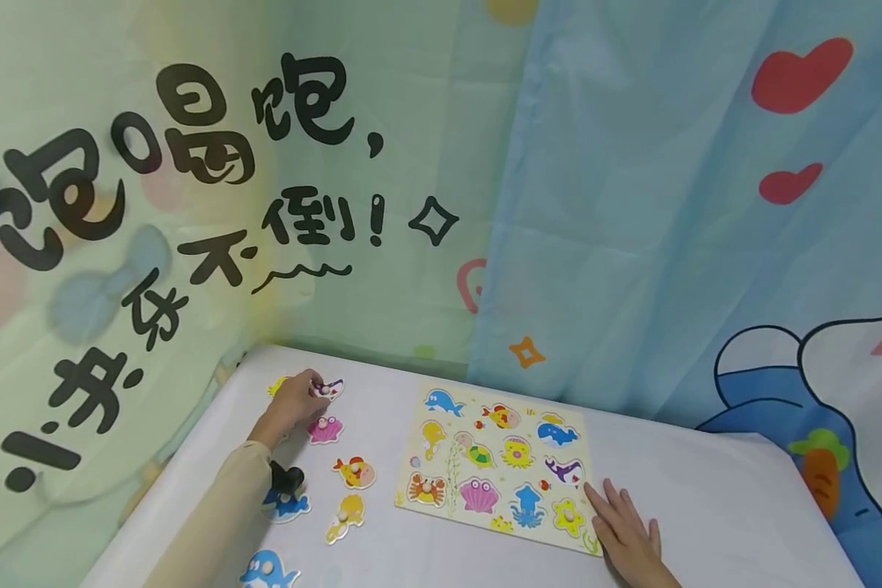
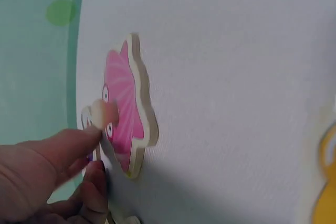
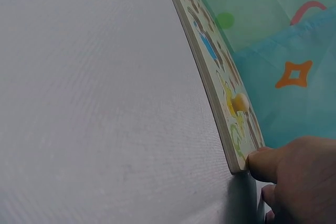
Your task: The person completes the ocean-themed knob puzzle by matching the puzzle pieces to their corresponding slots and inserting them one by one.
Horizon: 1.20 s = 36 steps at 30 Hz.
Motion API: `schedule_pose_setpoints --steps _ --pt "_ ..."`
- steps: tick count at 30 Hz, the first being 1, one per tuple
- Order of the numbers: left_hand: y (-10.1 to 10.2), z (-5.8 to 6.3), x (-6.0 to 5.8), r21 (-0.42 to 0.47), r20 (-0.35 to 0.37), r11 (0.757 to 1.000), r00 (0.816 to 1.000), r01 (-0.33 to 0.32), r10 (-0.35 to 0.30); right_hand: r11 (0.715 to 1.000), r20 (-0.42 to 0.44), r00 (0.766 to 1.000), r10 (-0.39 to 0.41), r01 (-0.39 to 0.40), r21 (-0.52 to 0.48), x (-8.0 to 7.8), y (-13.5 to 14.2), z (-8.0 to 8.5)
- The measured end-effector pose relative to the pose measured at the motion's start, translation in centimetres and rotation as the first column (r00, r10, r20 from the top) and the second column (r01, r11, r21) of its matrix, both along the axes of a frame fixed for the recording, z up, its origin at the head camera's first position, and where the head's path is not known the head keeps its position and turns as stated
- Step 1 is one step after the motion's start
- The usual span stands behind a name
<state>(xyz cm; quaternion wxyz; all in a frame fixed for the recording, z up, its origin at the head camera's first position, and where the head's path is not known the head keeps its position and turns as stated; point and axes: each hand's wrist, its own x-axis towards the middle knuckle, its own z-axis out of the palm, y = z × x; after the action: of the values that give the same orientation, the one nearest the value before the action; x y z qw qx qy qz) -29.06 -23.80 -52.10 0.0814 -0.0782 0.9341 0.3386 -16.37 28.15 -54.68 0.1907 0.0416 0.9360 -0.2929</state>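
Note:
My left hand (image 1: pixel 294 404) is at the far left of the table, with its thumb and fingertips at a small purple-and-white sea-animal puzzle piece (image 1: pixel 331 389). It pinches this piece, most of which is hidden behind a pink shell piece (image 2: pixel 123 114) in the left wrist view. That shell has a wooden knob and lies just nearer to me. On the right, my right hand (image 1: pixel 628 531) rests with spread fingers at the near right corner of the puzzle board (image 1: pixel 478 523). Its thumb (image 3: pixel 265 163) touches the board's corner in the right wrist view. A knobbed starfish (image 1: pixel 568 517) sits in the board.
Several knobbed pieces lie left of the board: a red-and-yellow fish (image 1: pixel 355 472), a yellow seahorse (image 1: pixel 346 519), a blue piece (image 1: pixel 290 508) partly behind my left wrist and a blue dolphin (image 1: pixel 268 569). A yellow piece (image 1: pixel 277 384) shows beyond my left hand. Printed curtains (image 1: pixel 382 310) border the table.

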Motion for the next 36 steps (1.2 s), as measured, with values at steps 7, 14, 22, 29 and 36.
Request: schedule_pose_setpoints --steps 7,14,22,29,36 --pt "-0.4 0.0 -0.6 -0.002 -0.015 0.999 0.998 0.054 -0.054 1.000 0.010 1.000 0.004 -0.004 -0.001 0.0 0.2 0.1" --pt "0.9 0.2 -0.5 -0.012 -0.072 0.999 0.997 0.038 -0.039 1.000 -0.015 1.000 0.005 -0.005 0.004 -0.1 0.4 0.3" --pt "1.9 2.0 -1.2 -0.131 -0.067 0.982 0.987 0.137 -0.147 1.000 -0.038 0.999 0.003 -0.002 0.010 0.1 -0.1 0.1" --pt "5.3 2.6 -2.4 -0.168 -0.133 0.964 0.965 0.205 -0.228 1.000 -0.029 0.999 -0.019 0.019 0.012 0.1 -0.2 0.2" --pt "10.1 2.2 -2.6 -0.230 -0.190 0.929 0.923 0.291 -0.336 1.000 -0.032 0.999 -0.026 0.026 0.005 0.2 -0.2 0.0"
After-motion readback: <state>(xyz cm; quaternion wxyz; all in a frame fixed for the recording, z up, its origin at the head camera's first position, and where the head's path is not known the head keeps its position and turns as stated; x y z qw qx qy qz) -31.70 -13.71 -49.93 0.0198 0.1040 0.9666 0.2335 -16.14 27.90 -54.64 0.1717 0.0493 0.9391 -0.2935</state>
